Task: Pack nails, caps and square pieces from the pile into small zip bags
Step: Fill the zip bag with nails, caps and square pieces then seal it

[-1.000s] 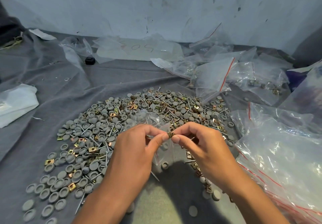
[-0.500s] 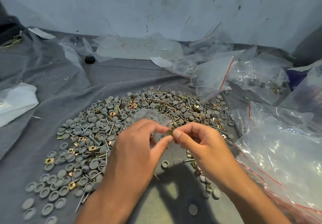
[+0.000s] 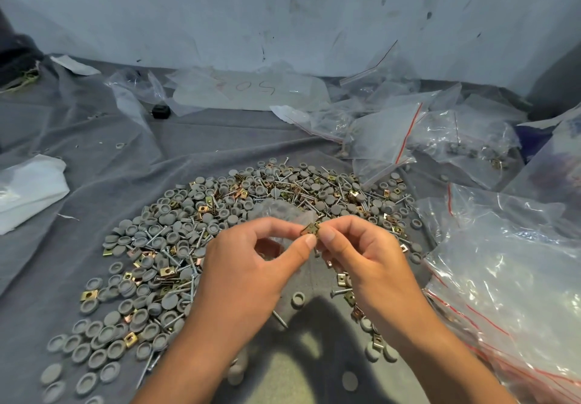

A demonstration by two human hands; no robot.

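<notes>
Here, progress: early | right hand pinching a square piece at the small zip bag the left hand is gripping | pile on the cloth remaining large | filled bags lying behind.

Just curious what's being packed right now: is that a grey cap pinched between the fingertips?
No, the right hand pinches a brass-coloured square piece beside the left hand.

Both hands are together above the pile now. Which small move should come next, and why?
Probably drop the square piece into the small zip bag. The right hand pinches the piece at the bag's mouth, and the left hand holds the bag over the pile, so releasing it inside seems the natural step.
</notes>
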